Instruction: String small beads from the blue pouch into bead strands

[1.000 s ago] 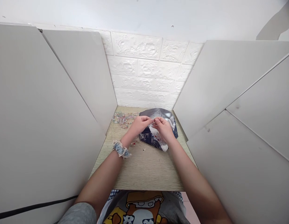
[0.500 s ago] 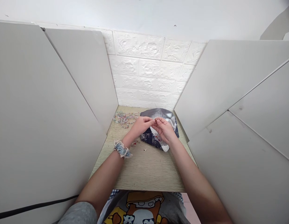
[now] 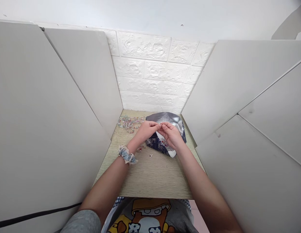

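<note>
My left hand (image 3: 147, 129) and my right hand (image 3: 171, 134) meet fingertip to fingertip above an opened pouch. Both are closed in a pinch; whatever lies between the fingers is too small to make out. The pouch (image 3: 156, 144) is dark blue with a pale pattern outside and a silvery lining, and some red and clear beads (image 3: 163, 142) show in it below my right hand. Several strings of pastel beads (image 3: 129, 123) lie to the left of my left hand. Beneath my left wrist sits a small reddish beaded cluster (image 3: 140, 148), partly hidden.
A tiny metallic piece (image 3: 150, 155) lies on the wooden tabletop (image 3: 155, 181) in front of the pouch. White panels stand close on the left (image 3: 67, 97) and right (image 3: 237, 97), with a white brick-patterned wall (image 3: 152, 71) behind. A black cable (image 3: 38, 214) runs at lower left.
My two hands keep nearly the same place, fingertips still together, with only slight finger movement. A small dark bit at the fingertips shows less now.
</note>
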Available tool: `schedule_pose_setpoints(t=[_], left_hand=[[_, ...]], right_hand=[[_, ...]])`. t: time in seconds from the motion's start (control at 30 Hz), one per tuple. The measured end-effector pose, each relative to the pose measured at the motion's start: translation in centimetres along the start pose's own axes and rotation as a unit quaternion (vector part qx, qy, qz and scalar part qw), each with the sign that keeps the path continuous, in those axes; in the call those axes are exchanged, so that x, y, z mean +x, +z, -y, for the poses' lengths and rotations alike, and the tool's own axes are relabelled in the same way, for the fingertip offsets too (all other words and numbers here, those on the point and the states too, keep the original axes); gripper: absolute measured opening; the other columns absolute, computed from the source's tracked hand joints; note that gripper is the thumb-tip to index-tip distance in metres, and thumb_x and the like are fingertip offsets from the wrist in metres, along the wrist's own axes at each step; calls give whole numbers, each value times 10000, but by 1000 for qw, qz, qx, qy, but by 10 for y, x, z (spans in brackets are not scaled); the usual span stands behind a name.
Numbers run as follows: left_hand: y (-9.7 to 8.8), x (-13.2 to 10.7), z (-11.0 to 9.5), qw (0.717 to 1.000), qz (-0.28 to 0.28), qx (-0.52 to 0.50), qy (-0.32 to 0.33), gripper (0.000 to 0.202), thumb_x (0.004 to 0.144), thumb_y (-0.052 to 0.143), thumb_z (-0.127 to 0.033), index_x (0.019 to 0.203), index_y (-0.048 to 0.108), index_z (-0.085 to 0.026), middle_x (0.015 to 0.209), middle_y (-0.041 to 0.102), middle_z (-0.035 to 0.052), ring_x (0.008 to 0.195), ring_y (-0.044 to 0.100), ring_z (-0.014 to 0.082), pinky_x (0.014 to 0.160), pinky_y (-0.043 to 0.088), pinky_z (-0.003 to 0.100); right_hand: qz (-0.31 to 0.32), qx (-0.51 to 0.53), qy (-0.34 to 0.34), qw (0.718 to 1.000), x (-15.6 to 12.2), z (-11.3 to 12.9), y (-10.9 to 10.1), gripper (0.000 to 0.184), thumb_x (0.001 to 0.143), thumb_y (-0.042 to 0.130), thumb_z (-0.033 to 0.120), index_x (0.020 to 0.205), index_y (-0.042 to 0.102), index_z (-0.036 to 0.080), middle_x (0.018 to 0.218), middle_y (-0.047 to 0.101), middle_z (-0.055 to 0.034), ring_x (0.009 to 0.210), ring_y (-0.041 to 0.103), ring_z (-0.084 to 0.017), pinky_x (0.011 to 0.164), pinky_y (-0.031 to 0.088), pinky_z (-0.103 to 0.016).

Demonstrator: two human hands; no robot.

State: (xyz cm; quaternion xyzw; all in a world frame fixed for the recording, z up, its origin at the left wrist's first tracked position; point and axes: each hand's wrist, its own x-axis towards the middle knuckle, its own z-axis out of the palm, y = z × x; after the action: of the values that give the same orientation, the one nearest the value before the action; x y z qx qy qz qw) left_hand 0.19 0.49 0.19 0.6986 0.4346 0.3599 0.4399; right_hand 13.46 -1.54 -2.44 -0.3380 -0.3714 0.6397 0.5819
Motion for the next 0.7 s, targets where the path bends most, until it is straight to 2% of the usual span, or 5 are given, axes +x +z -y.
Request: schedule_pose_setpoints(t=[0.17,0.27,0.37,0.53,0.7], left_hand=[[-1,-4,-6,996,48,-50,-57,380,699,503,-451,709,640,-98,551,592,24,419,495,74,405,323,189],[-1,-6,-11,989,70,-86,-95,384,686,529,-453,741,631,-88,644,631,73,509,579,118,375,311,174],[-2,-7,-14,983,87,-109,-119,374,677,550,-440,750,629,-82,685,644,99,557,600,132,373,307,167],[-2,-6,-14,979,95,-132,-122,363,653,581,-439,738,626,-89,719,645,94,556,587,116,386,309,170],[-4,-7,-12,972,121,-165,-115,358,650,579,-449,771,615,-113,734,628,60,571,567,90,404,304,164]], right_hand=[[-4,-47,-24,999,-1,1,0,141,631,649,287,710,584,191,700,600,23,687,565,-94,767,459,-285],[2,-127,-51,991,-1,5,-3,135,648,628,304,708,583,191,680,591,18,666,551,-104,709,454,-286],[7,-219,-101,970,-1,8,-8,105,666,603,290,681,574,190,674,570,17,664,523,-104,669,424,-264],[2,-293,-171,941,-2,12,-9,85,680,570,265,644,551,191,749,529,5,749,501,-116,719,393,-269],[-6,-343,-189,920,-7,18,-4,114,676,559,271,598,543,189,900,480,-23,877,481,-143,753,393,-284]])
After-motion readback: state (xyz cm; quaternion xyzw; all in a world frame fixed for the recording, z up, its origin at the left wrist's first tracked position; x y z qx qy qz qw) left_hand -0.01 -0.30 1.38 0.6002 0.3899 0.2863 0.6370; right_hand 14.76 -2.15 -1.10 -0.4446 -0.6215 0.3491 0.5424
